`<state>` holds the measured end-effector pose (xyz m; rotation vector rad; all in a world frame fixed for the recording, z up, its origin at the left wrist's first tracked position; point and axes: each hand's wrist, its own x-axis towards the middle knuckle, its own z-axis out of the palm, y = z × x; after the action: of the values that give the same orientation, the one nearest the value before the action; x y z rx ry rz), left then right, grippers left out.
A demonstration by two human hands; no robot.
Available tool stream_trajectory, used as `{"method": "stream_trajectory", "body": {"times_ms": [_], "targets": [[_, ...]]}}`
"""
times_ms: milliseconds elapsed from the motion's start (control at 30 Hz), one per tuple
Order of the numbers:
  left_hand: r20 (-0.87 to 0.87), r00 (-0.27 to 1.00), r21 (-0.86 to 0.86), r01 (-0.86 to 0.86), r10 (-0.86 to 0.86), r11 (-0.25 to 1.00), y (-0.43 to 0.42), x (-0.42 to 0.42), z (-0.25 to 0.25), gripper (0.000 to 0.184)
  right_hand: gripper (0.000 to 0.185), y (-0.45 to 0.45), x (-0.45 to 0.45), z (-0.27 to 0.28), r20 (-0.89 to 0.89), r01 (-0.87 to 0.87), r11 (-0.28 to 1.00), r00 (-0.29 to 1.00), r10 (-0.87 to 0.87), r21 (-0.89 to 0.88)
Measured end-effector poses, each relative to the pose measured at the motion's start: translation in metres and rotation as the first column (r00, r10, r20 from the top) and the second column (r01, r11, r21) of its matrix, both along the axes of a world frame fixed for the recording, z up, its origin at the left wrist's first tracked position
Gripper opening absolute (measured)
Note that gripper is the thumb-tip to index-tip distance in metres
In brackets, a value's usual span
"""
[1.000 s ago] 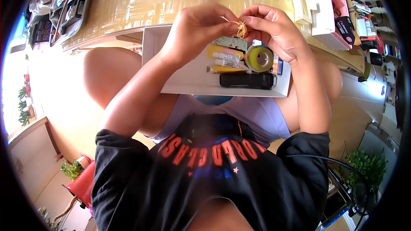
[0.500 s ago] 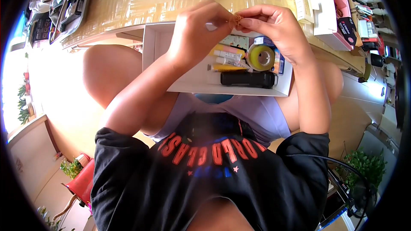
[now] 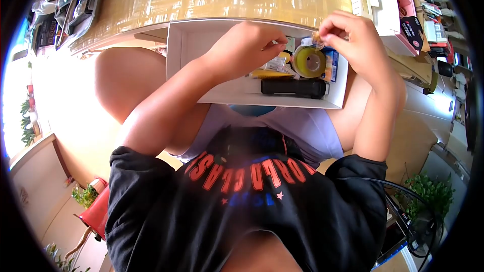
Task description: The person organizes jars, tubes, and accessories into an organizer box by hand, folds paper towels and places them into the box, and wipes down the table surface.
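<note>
The surface, glossy and tan, spreads across the top of the view from 11 to 1 o'clock. Against its near edge, at 12 o'clock above the lap, is a shallow white box. A pink-and-white box stands at 2 o'clock.

The left hand hangs at 12 o'clock over the middle of the white box, fingers curled, with a narrow gap between thumb and forefinger. The right hand is near 2 o'clock, above the box's far right corner, its thumb and fingertips pinched on a small looped bundle.

Inside the white box, toward its 4 o'clock, lies a black cylindrical object. A yellow-green tape roll sits at the box's 3 o'clock, with a blue-and-orange packet just beside it at the roll's own 3 o'clock. At the roll's 8 o'clock is a yellow tube; at its 9 o'clock, a white tube, partly hidden by the left hand.

Smallest is the tan looped bundle in the right hand, toward the roll's 12 o'clock; its strands are too small to make out.
</note>
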<state>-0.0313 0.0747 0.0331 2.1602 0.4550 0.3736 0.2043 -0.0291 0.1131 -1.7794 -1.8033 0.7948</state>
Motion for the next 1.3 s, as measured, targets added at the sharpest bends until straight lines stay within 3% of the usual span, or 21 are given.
{"method": "stream_trajectory", "body": {"times_ms": [167, 267, 400, 600, 733, 833, 933, 967, 1100, 1233, 1300], "targets": [[-0.037, 0.998, 0.062, 0.051, -0.048, 0.997, -0.002, 0.001, -0.003, 0.022, 0.02, -0.014, 0.013, -0.014, 0.153, -0.073, 0.97, 0.982, 0.111, -0.232], [-0.038, 0.998, 0.082, 0.058, -0.055, 0.995, -0.002, 0.002, -0.004, 0.022, 0.024, -0.017, 0.022, -0.037, 0.179, -0.16, 0.904, 0.952, 0.247, -0.397], [-0.04, 0.998, 0.114, 0.057, -0.053, 0.992, -0.001, 0.002, -0.004, 0.022, 0.031, -0.011, 0.003, -0.026, 0.194, -0.122, 0.789, 0.936, 0.293, -0.601], [-0.037, 0.998, 0.129, 0.052, -0.048, 0.99, -0.001, -0.001, -0.004, 0.022, 0.028, -0.017, 0.031, -0.021, 0.11, -0.099, 0.911, 0.982, 0.156, -0.401], [-0.039, 0.998, 0.144, 0.059, -0.054, 0.988, -0.001, 0.0, -0.005, 0.022, 0.026, -0.016, 0.028, -0.018, 0.176, -0.159, 0.886, 0.95, 0.257, -0.435], [-0.051, 0.997, 0.149, 0.063, -0.056, 0.987, -0.001, 0.001, -0.006, 0.02, 0.028, -0.005, 0.012, -0.034, 0.115, -0.166, 0.741, 0.943, 0.313, -0.651], [-0.049, 0.997, 0.155, 0.058, -0.051, 0.986, -0.001, 0.001, -0.008, 0.019, 0.028, -0.005, 0.001, -0.037, 0.182, -0.206, 0.756, 0.9, 0.395, -0.622], [-0.058, 0.997, 0.137, 0.056, -0.049, 0.989, -0.001, 0.001, -0.008, 0.019, 0.027, -0.004, 0.0, -0.034, 0.177, -0.153, 0.749, 0.923, 0.341, -0.644], [-0.082, 0.996, 0.108, 0.041, -0.033, 0.993, -0.001, -0.001, -0.006, 0.022, 0.025, -0.008, 0.027, -0.024, 0.068, -0.234, 0.868, 0.954, 0.291, -0.438], [-0.085, 0.996, 0.127, 0.03, -0.019, 0.991, -0.001, -0.002, -0.007, 0.022, 0.022, -0.011, 0.038, -0.019, 0.038, -0.188, 0.896, 0.974, 0.221, -0.402], [-0.087, 0.996, 0.157, -0.011, 0.024, 0.988, -0.002, -0.001, -0.001, 0.02, 0.022, -0.007, 0.029, -0.018, -0.032, -0.073, 0.931, 0.997, 0.066, -0.357]]}}
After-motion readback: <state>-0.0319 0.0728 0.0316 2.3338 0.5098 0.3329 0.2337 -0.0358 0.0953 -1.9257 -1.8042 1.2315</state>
